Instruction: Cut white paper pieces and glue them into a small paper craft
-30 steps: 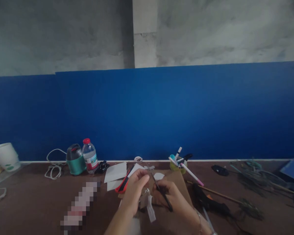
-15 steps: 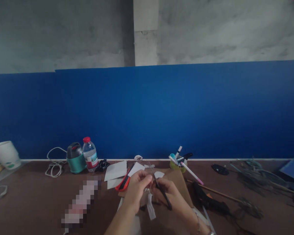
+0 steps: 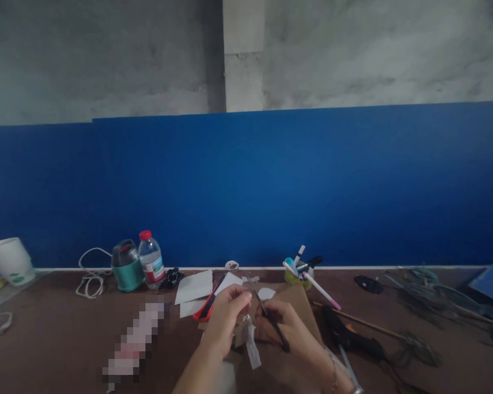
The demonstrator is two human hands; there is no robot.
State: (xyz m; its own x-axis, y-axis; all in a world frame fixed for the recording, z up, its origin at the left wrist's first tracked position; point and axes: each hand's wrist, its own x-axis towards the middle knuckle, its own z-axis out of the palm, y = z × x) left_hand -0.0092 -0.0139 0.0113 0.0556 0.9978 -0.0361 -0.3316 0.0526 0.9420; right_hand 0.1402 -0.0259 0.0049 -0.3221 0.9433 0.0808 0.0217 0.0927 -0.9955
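My right hand [image 3: 290, 327] is wrapped round scissors [image 3: 274, 325] with black handles, their blades pointing up and away to the left. Close beside the blades, the fingertips of my left hand [image 3: 230, 307] are pinched together. A small whitish bit shows at those fingers, too small to name. Below, between the two hands, lies a crumpled white strip [image 3: 253, 350]; I cannot tell whether it touches either hand. Brown cardboard [image 3: 302, 306] lies beneath the hands, partly hidden by them. White paper pieces [image 3: 194, 286] and a red-and-black tool [image 3: 205, 307] are just beyond my left hand.
A glue gun [image 3: 353, 339] and a thin stick [image 3: 365, 323] lie right of my right hand. Behind stands a pen holder [image 3: 296, 277] with several pens. Leftward are a bottle [image 3: 151, 262], a turquoise-based device [image 3: 127, 268], a white cable [image 3: 91, 279] and a paper cup [image 3: 10, 260].
My hands have drawn slightly apart, with a little more gap between the left fingertips and the right hand. The scissors have shifted slightly. The other things lie as before.
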